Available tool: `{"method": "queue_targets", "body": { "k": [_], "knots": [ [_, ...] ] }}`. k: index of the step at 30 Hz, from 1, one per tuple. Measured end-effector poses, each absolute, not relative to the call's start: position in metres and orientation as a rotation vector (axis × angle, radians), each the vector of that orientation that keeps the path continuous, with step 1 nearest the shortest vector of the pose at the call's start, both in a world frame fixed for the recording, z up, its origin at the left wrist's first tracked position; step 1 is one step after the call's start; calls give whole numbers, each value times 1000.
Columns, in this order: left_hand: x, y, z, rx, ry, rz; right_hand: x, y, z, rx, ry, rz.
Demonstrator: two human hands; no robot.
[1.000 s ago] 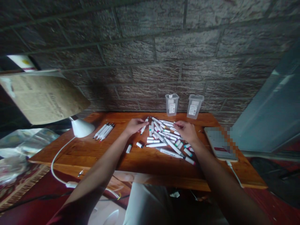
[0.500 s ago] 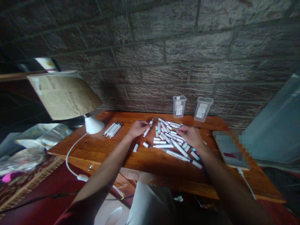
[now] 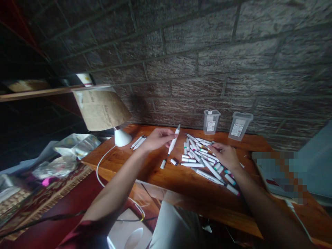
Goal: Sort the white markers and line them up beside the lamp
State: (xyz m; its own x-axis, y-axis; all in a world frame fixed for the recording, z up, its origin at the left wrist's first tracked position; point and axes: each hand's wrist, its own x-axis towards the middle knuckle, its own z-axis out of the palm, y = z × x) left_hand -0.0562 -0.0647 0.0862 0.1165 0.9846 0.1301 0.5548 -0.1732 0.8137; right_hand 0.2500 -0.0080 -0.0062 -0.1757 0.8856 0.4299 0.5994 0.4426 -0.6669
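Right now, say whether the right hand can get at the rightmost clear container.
Probably yes: the right hand is close by, and nothing visible on the table blocks its way to that container.

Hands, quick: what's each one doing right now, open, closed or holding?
Left hand: closed, holding a marker.
Right hand: at the pile; cannot tell whether it grips anything.

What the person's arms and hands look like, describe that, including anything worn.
The left hand and right hand are ungloved. A dark red sleeve shows at the bottom edge, leaving the left forearm bare; no sleeve can be made out on the right forearm.
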Motion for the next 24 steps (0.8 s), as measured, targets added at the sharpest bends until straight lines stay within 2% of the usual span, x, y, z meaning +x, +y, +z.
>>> {"method": "queue_targets", "body": {
  "k": [3, 9, 18, 24],
  "knots": [
    [-82, -48, 72, 1968, 2014, 536, 251, -8, -6, -1262, -1890, 421],
    [-113, -22, 33, 1789, 2442, 229, 250, -7, -8, -1293, -1876, 448],
    [-164, -31, 25, 1719, 2653, 255, 251, -11, -4, -1322, -1887, 395],
    [-204, -36, 17, 1708, 2511, 323, 251, -11, -3, -1416, -1865, 429]
  ]
}}
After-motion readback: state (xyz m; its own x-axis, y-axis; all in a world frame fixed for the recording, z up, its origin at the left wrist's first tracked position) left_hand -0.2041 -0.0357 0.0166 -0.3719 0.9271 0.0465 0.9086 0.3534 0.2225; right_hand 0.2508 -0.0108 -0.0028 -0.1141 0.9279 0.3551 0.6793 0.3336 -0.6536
